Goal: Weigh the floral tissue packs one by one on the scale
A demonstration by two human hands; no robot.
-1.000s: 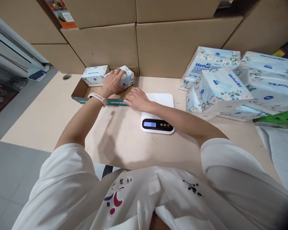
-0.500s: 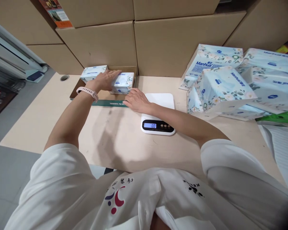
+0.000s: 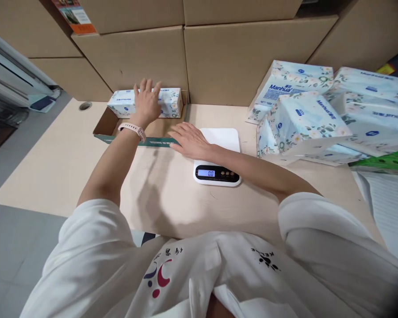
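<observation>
**Big cardboard boxes (image 3: pixel 258 57) right along the far side of a pale table (image 3: pixel 29 163)**

Light stuff IMO. Shallow cardboard tray (image 3: pixel 106 124) sits far left on the table, and it looks like two film-wrapped tissue packs lie in it: left pack (image 3: pixel 121 104) and right pack (image 3: pixel 171 101), lined up along the tray's far wall. Can't see where they meet b/c a hand's over it.

Handling: prob weigh next to nothing, squishy in the middle, film a bit slippery. Nothing there should break, but corners would dent easily. Best hold IMO = across the short width, thumb on the near side, fingers on the far side, broad and gentle. Pinching just the film would prob wrinkle it or slip. Tray walls look thin, so take it near the corners, where it's prob stiffest.

Left hand (image 3: pixel 148 105): fingers spread wide, palm down over the packs, not wrapped round anything AFAICT. Prob touching the tops; can't tell how hard it's pressing.

Right hand (image 3: pixel 190 139): palm down at the tray's near right corner, fingers closer together and reaching over the near rim. Can't tell if it's pinching the cardboard or just lying on it. Forearm crosses above a white scale (image 3: pixel 225 138) reading 0.0.

FYI, a jumbled pile of similar floral packs (image 3: pixel 313 119) is over on the right, some tilted.
</observation>
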